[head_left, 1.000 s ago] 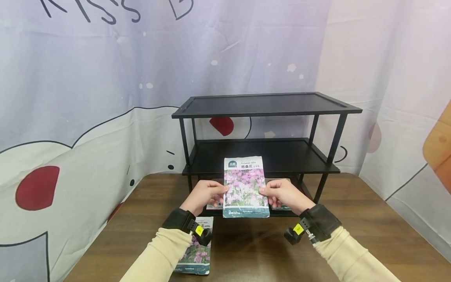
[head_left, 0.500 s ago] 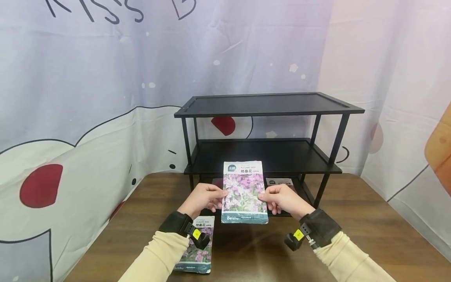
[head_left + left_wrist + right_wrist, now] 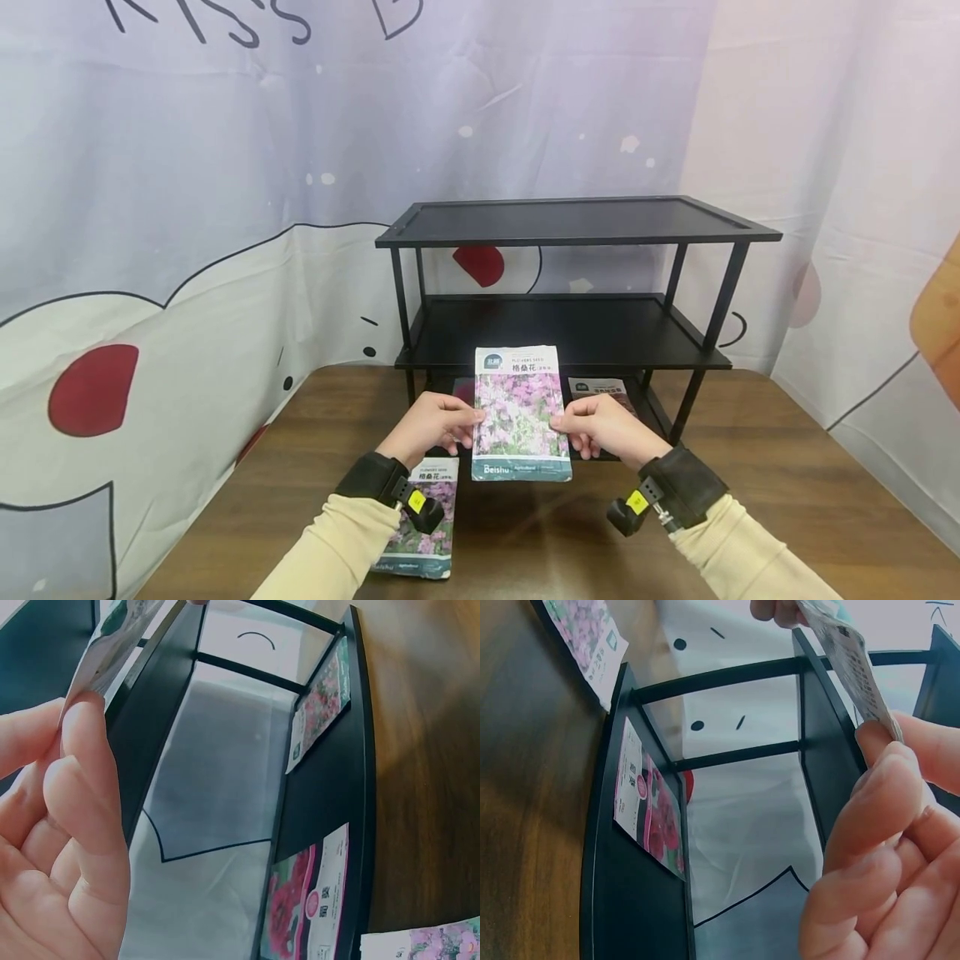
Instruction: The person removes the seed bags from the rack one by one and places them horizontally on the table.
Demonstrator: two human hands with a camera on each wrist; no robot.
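Note:
Both hands hold one flower seed packet [image 3: 521, 412] in front of the black rack's lower part, its printed face toward the head camera. It has a white top, pink flowers and a teal bottom band. My left hand [image 3: 431, 427] pinches the left edge between thumb and fingers. On the opposite edge, my right hand [image 3: 609, 429] pinches it the same way. The left wrist view shows the packet [image 3: 112, 652] nearly edge-on above the fingertips; in the right wrist view the packet [image 3: 851, 664] also appears side-on.
A matching seed packet [image 3: 427, 533] lies on the wooden table [image 3: 570, 542], partly behind the left wrist camera. The rack's middle shelf [image 3: 600, 329] is behind the held packet. On its lowest shelf lie a pink-flower packet [image 3: 322, 705] and a magenta-flower packet [image 3: 300, 900], apart.
The held packet and both hands have moved slightly down in the head view. More of the top of the right shelf packet shows. Both hands keep their pinch.

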